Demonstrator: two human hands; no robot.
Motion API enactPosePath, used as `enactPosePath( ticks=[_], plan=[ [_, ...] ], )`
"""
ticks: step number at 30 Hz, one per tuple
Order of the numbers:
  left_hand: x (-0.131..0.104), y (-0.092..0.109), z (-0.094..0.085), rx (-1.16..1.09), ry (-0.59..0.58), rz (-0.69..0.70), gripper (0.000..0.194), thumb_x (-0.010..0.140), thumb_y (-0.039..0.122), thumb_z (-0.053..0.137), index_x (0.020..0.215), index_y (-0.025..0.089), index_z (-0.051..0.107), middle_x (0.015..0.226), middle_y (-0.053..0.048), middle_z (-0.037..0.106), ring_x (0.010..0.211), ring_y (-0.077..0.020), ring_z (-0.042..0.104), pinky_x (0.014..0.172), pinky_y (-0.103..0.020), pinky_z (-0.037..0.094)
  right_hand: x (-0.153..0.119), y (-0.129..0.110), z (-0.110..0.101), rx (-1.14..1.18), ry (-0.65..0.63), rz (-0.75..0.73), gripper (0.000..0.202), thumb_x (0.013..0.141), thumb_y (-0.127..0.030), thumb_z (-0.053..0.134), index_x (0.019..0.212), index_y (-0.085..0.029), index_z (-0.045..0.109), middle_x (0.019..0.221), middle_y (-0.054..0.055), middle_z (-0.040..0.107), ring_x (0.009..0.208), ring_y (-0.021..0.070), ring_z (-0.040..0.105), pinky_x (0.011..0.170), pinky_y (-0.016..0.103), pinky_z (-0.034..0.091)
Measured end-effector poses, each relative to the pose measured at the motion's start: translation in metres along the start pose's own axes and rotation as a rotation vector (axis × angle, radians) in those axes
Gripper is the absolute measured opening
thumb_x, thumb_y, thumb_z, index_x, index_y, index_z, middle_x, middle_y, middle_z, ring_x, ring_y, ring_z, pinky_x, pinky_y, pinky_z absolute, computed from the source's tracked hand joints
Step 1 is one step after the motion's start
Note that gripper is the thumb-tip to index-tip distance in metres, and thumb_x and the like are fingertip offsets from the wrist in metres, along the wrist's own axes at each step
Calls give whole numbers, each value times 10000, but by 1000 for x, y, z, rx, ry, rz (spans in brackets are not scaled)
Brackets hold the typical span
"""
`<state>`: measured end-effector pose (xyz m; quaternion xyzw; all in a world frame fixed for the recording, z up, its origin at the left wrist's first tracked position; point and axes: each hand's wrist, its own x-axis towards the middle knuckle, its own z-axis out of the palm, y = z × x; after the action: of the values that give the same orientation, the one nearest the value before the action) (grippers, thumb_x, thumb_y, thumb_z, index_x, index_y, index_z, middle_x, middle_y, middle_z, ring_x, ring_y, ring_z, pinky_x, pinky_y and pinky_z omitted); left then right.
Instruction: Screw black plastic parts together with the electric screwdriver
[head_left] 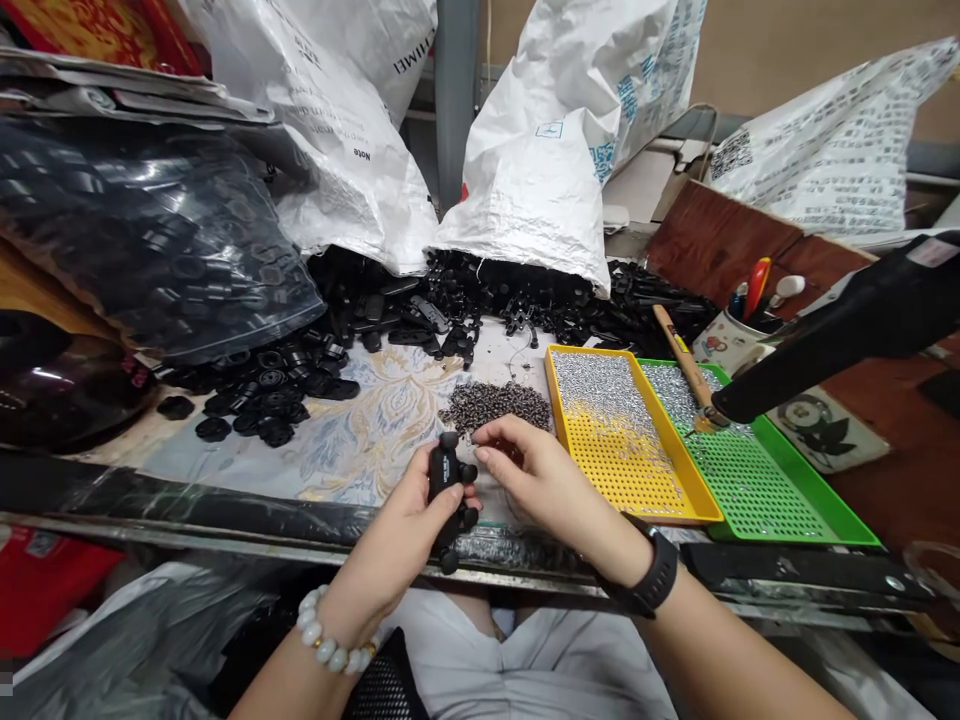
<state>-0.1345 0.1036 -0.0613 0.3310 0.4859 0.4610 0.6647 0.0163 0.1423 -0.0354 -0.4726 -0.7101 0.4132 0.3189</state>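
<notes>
My left hand (420, 505), with a beaded bracelet at the wrist, is closed around a black plastic part (445, 480) with round knobs and small pale lettering. My right hand (525, 465), with a black watch, is just to the right of that part, thumb and index finger nearly together at the near edge of a pile of small dark metal pieces (499, 405). Whatever sits between those fingertips is too small to make out. Right of this hand lies a yellow perforated tray (622, 480) holding small silvery pieces.
A green tray (787, 500) and a black power driver (825, 350) are at the right. Black parts (277, 385) are heaped at the left and back, below white sacks (525, 190) and a clear bag (172, 240). A cup of tools (727, 340) stands at the back right.
</notes>
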Motion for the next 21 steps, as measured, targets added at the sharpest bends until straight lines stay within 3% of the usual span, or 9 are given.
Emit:
enactPosePath(
  ticks=[4,7,9,11,14,16,18,20,21],
  plan=[
    [-2,-1,2,166,-26,121,475,771,193,616,1224,259,491,1236,-53,573,1124,-199,535,975,-291,373,2,-4,0,240,-219,160,115,823,-213,523,928,-173,548,761,-16,544,535,85,539,533,242,459],
    [-4,1,3,205,-54,163,507,753,154,620,1237,246,499,1325,-68,514,1275,-223,405,1073,-329,258,0,-7,-4,101,-251,53,22,799,-183,571,783,-167,574,752,-21,495,617,90,523,585,235,453],
    [-4,3,3,195,-51,152,570,734,147,638,1270,250,475,1310,-81,531,1259,-237,427,1076,-359,252,-3,-9,-7,-7,-175,-91,37,809,-168,569,782,-174,594,809,-1,509,747,113,525,690,255,462],
    [-3,5,3,172,39,197,590,709,144,669,1257,260,485,1301,-76,540,1240,-226,445,1062,-340,270,-8,-9,-9,-109,-40,-248,110,836,-140,518,896,-187,597,894,31,520,851,139,520,764,290,464],
    [-3,8,4,26,223,219,396,721,241,687,1104,241,586,1140,-50,622,1090,-192,547,906,-267,418,-17,-9,-9,-392,216,-522,237,856,-104,454,1046,-188,568,953,78,527,904,179,495,773,339,457],
    [-3,11,5,-166,195,74,240,764,351,648,961,214,648,926,-30,671,876,-164,613,724,-234,488,-22,-8,-8,-588,283,-725,245,856,-102,469,1064,-179,573,929,85,556,890,189,491,750,343,446],
    [-4,14,6,-342,103,-55,179,793,347,624,845,186,684,802,-22,685,745,-134,620,652,-209,504,-28,-5,-5,-694,258,-901,229,846,-101,504,1045,-176,589,912,75,586,892,184,501,744,328,443],
    [-5,17,6,-418,51,-56,119,798,255,631,788,159,700,792,-32,703,748,-123,631,697,-197,517,-34,1,-1,-709,230,-955,242,839,-103,524,1058,-186,586,943,69,594,928,180,511,758,315,448],
    [-5,18,6,-424,36,-23,103,800,218,628,801,149,704,816,-42,711,783,-129,638,729,-203,521,-37,5,2,-674,251,-909,277,840,-91,516,1088,-202,570,973,67,585,945,177,513,772,313,452]
  ],
)
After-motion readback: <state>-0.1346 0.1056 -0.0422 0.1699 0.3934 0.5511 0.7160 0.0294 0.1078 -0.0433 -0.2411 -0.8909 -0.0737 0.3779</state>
